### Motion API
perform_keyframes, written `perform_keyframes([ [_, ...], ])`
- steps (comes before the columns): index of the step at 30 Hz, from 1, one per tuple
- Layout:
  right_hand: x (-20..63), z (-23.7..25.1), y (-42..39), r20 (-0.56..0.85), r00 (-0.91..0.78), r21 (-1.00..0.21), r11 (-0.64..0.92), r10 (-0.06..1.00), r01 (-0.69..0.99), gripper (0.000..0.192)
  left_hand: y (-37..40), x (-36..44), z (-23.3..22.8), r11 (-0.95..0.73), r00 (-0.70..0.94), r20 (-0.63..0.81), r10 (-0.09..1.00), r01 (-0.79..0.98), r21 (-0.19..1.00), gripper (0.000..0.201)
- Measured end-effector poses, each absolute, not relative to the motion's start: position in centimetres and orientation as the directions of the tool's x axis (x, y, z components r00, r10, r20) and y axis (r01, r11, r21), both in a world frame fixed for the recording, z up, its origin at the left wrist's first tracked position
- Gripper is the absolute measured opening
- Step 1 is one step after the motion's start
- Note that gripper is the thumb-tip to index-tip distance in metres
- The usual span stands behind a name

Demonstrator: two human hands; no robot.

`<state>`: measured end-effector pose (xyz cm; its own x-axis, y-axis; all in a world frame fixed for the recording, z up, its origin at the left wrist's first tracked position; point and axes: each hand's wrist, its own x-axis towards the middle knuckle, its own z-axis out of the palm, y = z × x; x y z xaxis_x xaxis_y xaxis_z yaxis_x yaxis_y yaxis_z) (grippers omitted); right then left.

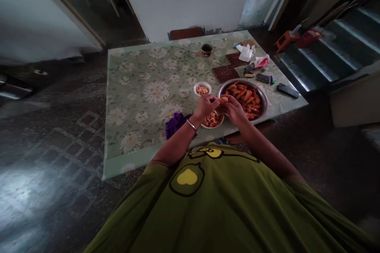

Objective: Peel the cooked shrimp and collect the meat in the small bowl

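Between my two hands is an orange shrimp (223,100), pinched by the fingers of both. My left hand (206,106), with a bangle at the wrist, has its fingertips closed on the shrimp's left side. From the right, my right hand (235,110) grips it too. Right below them stands a bowl of shrimp shells (212,120), partly covered by my left hand. A steel basin (266,104) heaped with whole orange shrimp (245,95) sits beside my right hand. Just beyond my left hand is a small white bowl (195,88) with pale peeled shrimp (202,90).
A purple cloth (175,125) lies at the table's near edge. Brown woven mats (225,74), a tin (206,50), white tissue (246,52), a dark phone (287,90) and another dark flat object (263,78) are on the flowered tablecloth (130,99). A chair (186,33) stands behind.
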<state>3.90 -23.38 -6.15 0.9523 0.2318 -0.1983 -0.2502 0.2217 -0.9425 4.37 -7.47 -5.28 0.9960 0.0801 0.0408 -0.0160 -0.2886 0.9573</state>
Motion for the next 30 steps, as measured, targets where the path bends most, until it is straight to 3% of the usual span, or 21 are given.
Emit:
perform_keyframes([
  [3,4.0,-6.0,-23.9,-0.204,0.945,-0.948,0.19,0.255,-0.256,0.057,-7.1,4.5,-5.3,-0.21,0.999,0.003,0.032,0.004,0.978,0.015],
  [6,4.2,-6.1,-23.9,-0.152,0.956,-0.975,0.123,0.252,-0.187,0.055,-7.1,4.7,-5.5,-0.033,0.992,-0.128,0.012,0.128,0.991,0.017],
  [11,4.6,-6.9,-23.6,-0.033,0.981,-0.999,-0.023,0.193,-0.029,0.049,-7.3,5.0,-5.7,0.266,0.938,-0.347,-0.01,0.337,0.903,0.02],
  [16,4.3,-7.2,-23.3,-0.083,0.987,-0.994,0.058,0.14,-0.092,0.046,-7.5,4.9,-6.1,0.293,0.91,-0.41,0.058,0.377,0.879,0.027],
  [20,4.1,-7.2,-23.1,-0.118,0.986,-0.977,0.164,0.117,-0.136,0.05,-7.5,4.4,-6.6,0.134,0.94,-0.328,0.093,0.315,0.94,0.029],
  [23,4.2,-7.3,-22.8,-0.155,0.985,-0.967,0.192,0.074,-0.166,0.053,-7.2,3.8,-7.0,-0.181,0.994,-0.002,0.11,0.022,0.983,0.017],
  [26,4.2,-7.5,-22.5,-0.166,0.985,-0.973,0.157,0.055,-0.172,0.054,-6.7,3.4,-7.4,-0.471,0.966,0.259,-0.002,-0.229,0.852,0.01],
  [30,4.1,-7.3,-22.2,-0.091,0.995,-0.996,0.011,0.041,-0.092,0.051,-6.0,3.3,-7.8,-0.674,0.936,0.316,-0.152,-0.332,0.66,0.016],
])
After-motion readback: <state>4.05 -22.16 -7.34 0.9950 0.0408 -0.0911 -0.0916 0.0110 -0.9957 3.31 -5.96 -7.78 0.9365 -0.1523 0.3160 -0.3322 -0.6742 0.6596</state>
